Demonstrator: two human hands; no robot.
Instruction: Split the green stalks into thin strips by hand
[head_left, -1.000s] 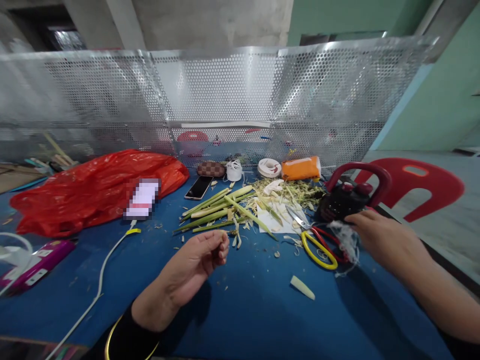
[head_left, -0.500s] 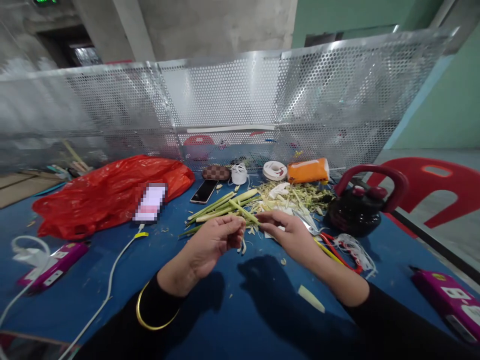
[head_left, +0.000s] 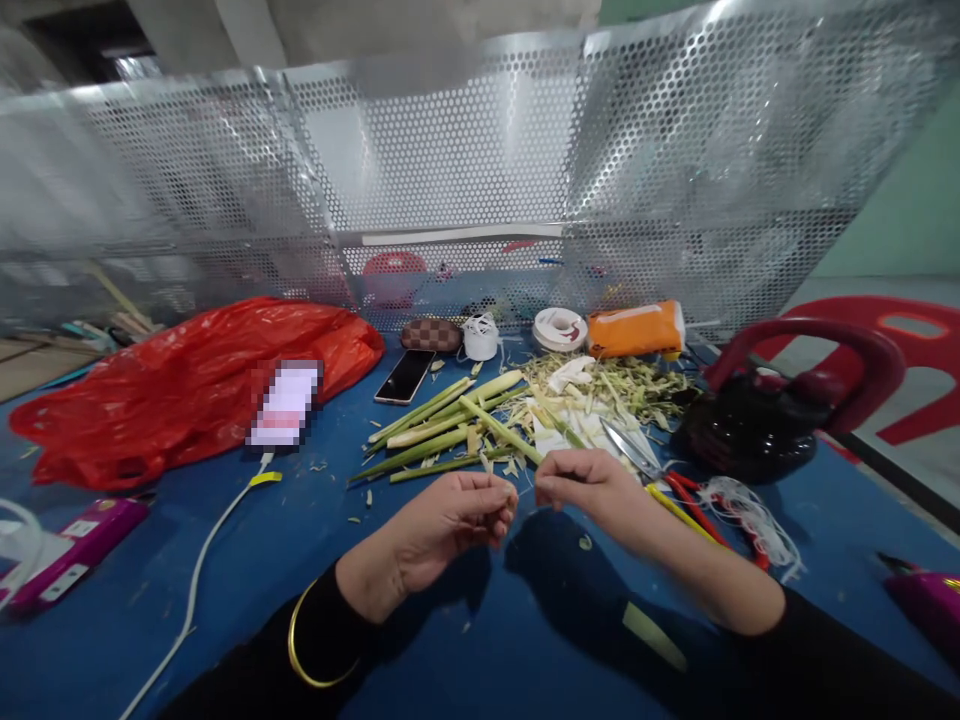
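Observation:
Near the middle of the blue table, my left hand (head_left: 454, 525) is closed, its thumb and forefinger pinched together. What sits between those fingertips is too small to name. Just to the right, my right hand (head_left: 592, 490) is also closed in a pinch, and its fingertips hide whatever they hold. A faint thin strand seems to show in the narrow gap between the hands. Beyond them lies a bunch of green stalks (head_left: 427, 450). One stalk (head_left: 499, 428) slants down toward the right hand; I cannot tell if they touch. Scissors (head_left: 630, 450) lie beyond the right wrist.
Shredded peelings (head_left: 637, 385) heap behind the stalks. A dark pot (head_left: 750, 435) stands at right, near loose white string (head_left: 757, 520). Left are a red plastic bag (head_left: 187, 370), a lit phone (head_left: 285, 405) and its cable (head_left: 196, 580). A perforated metal screen (head_left: 450, 150) backs the table.
My right hand has shifted down, its fingertips now lower than the slanted stalk's end. The left hand sits slightly lower and to the right. The whole view has tilted downward.

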